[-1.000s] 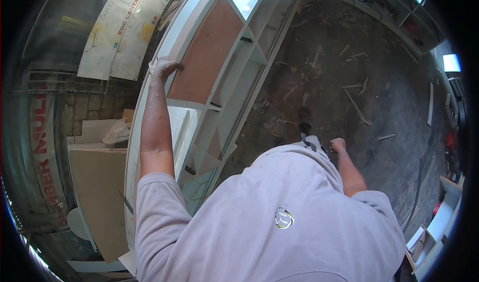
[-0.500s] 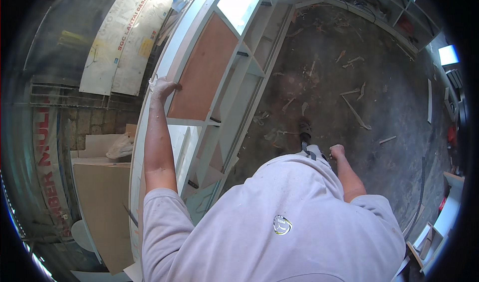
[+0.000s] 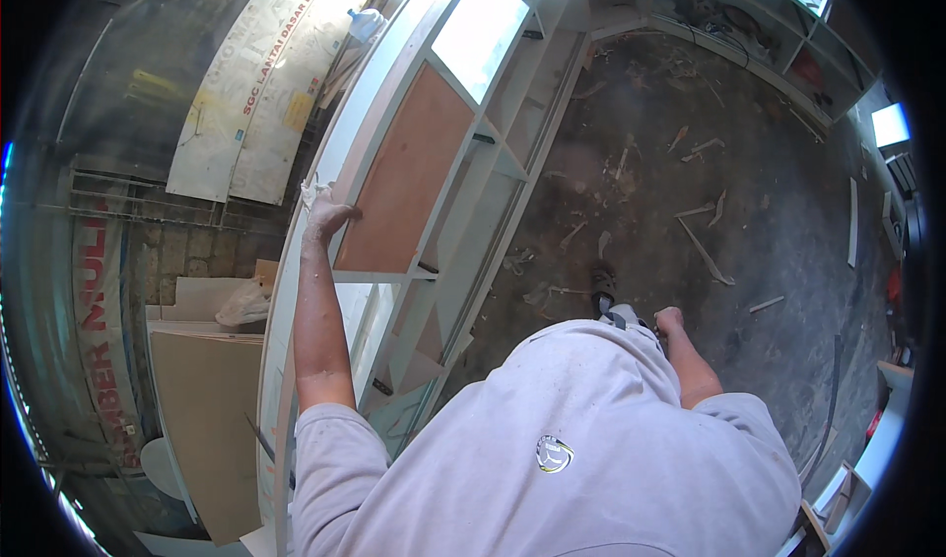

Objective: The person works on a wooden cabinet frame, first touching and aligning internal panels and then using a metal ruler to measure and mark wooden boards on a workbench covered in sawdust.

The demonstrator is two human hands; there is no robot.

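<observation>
A long white cabinet frame (image 3: 360,133) runs along my left side, with a brown inset panel (image 3: 399,168), a bright pale opening above it and several open compartments. My left hand (image 3: 327,212) is at its outer edge beside the brown panel, fingers closed on crumpled white material (image 3: 313,193), perhaps a cloth; I cannot make out exactly what it is. My right hand (image 3: 668,323) hangs low beside my right leg, fingers curled; whatever they might hold is hidden.
Scraps and strips (image 3: 705,252) litter the dark floor (image 3: 631,202). Another shelving unit (image 3: 749,25) stands along the far side. Boards (image 3: 207,409) and sheet panels (image 3: 217,133) line the left wall. White carcass pieces (image 3: 852,468) sit at lower right; a black hose (image 3: 833,380) lies near them.
The surroundings have shifted downward in the view. My left hand keeps its place on the cabinet edge beside the brown panel; my right hand stays low by my leg.
</observation>
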